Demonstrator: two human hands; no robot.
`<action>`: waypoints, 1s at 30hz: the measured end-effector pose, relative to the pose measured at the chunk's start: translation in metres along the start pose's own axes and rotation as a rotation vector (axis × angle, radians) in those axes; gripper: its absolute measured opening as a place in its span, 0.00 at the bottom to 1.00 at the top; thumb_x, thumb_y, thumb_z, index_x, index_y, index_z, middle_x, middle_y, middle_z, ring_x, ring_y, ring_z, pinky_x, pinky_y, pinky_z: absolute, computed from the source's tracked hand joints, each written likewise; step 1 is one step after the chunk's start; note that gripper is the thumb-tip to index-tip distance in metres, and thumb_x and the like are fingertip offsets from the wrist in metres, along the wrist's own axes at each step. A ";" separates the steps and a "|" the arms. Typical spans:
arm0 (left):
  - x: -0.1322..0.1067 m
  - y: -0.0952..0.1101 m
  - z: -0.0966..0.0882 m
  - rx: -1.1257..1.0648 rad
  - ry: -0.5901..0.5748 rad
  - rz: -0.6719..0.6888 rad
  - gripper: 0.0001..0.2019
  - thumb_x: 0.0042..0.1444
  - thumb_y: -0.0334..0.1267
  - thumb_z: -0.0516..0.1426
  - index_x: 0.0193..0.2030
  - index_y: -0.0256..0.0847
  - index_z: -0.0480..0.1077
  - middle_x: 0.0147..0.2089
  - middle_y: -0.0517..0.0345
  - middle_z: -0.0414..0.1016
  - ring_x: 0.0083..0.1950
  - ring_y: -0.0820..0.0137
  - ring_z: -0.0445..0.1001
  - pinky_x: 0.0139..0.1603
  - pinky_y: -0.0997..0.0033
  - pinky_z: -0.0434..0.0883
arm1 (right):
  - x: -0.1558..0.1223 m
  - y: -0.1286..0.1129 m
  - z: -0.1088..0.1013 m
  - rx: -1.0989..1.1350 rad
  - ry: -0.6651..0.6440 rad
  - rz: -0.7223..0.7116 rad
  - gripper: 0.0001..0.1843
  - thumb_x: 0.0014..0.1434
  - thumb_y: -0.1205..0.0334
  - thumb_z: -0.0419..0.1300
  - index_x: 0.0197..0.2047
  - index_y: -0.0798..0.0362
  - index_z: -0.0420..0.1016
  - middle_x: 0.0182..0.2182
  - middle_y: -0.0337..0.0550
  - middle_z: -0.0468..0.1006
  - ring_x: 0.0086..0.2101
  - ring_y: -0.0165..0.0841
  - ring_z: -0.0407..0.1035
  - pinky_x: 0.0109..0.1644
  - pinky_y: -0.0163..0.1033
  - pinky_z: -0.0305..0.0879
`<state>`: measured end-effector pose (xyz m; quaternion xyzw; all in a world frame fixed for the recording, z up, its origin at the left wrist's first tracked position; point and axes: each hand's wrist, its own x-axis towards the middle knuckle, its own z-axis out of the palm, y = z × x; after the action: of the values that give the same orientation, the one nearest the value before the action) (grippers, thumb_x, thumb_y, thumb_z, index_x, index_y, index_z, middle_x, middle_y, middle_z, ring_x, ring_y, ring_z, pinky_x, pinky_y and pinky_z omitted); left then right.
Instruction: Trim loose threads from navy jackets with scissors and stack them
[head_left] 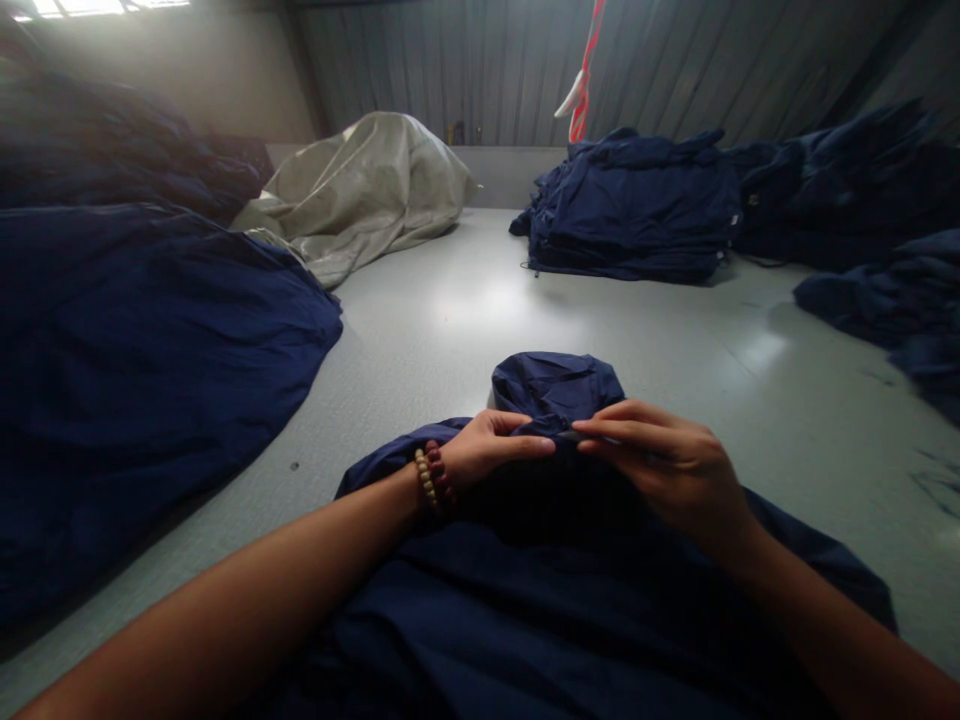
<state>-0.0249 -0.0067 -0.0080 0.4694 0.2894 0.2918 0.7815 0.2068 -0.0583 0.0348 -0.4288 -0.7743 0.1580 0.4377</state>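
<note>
Two hands work at one navy cotton garment point(525, 610) lying on a pale worktable point(450, 330), directly in front of the person. Its length runs straight out from the body and narrows to a rounded bunch of cloth point(555, 385) at the far end, just ahead of the grip. The left hand point(487, 450), with a beaded bracelet point(429, 478) at its wrist, and the right hand point(660, 465) come in from opposite sides and almost meet. Each is closed in a narrow pinch on a fold of the garment, and neither is clearly nearer the bunch. Farther along the table, a large heap of navy cloth point(135, 380) lies to the left and a folded stack of navy garments point(634, 210) to the right. Beyond them sit a pale grey sack point(360, 195) and a hanging red-and-white strap point(580, 70), against a corrugated metal wall point(675, 60).
</note>
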 end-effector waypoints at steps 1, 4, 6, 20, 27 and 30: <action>0.000 0.000 0.000 -0.010 -0.002 0.001 0.17 0.48 0.46 0.75 0.39 0.35 0.83 0.35 0.55 0.82 0.33 0.73 0.77 0.39 0.74 0.71 | 0.000 0.001 0.000 0.003 0.018 0.019 0.09 0.64 0.58 0.68 0.47 0.44 0.87 0.39 0.44 0.83 0.34 0.33 0.77 0.35 0.38 0.75; 0.000 0.000 0.001 -0.020 -0.006 0.006 0.19 0.47 0.47 0.75 0.40 0.35 0.83 0.38 0.53 0.83 0.37 0.70 0.79 0.44 0.70 0.73 | 0.000 0.003 -0.002 0.004 0.069 0.066 0.08 0.63 0.56 0.69 0.46 0.43 0.87 0.40 0.43 0.83 0.35 0.34 0.78 0.34 0.38 0.74; 0.000 0.000 0.001 -0.009 -0.004 0.006 0.20 0.46 0.48 0.75 0.40 0.35 0.83 0.38 0.53 0.83 0.36 0.70 0.78 0.44 0.70 0.72 | 0.000 0.001 -0.003 -0.005 0.083 0.080 0.09 0.63 0.54 0.69 0.46 0.43 0.87 0.40 0.44 0.83 0.34 0.34 0.77 0.32 0.38 0.73; 0.003 -0.008 0.009 0.402 0.030 0.182 0.24 0.50 0.58 0.70 0.30 0.36 0.76 0.30 0.62 0.71 0.31 0.75 0.67 0.32 0.76 0.62 | -0.008 -0.028 0.029 0.085 -0.096 0.200 0.12 0.63 0.49 0.68 0.39 0.47 0.87 0.32 0.42 0.83 0.32 0.34 0.76 0.37 0.39 0.75; 0.003 -0.007 0.008 0.193 0.050 0.117 0.22 0.48 0.52 0.73 0.41 0.37 0.80 0.38 0.55 0.81 0.37 0.70 0.77 0.42 0.71 0.71 | 0.013 0.021 -0.029 0.180 0.350 0.475 0.14 0.59 0.49 0.70 0.34 0.51 0.77 0.19 0.31 0.64 0.19 0.26 0.56 0.19 0.33 0.53; 0.007 -0.006 0.007 0.088 0.065 0.128 0.22 0.45 0.49 0.74 0.42 0.37 0.81 0.38 0.54 0.83 0.39 0.68 0.78 0.47 0.69 0.72 | 0.017 0.060 -0.076 0.551 0.506 0.740 0.20 0.61 0.51 0.65 0.26 0.48 0.61 0.17 0.26 0.51 0.16 0.23 0.43 0.15 0.31 0.44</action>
<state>-0.0142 -0.0082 -0.0118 0.5109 0.2965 0.3430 0.7303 0.2960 -0.0201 0.0502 -0.5673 -0.3711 0.3913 0.6224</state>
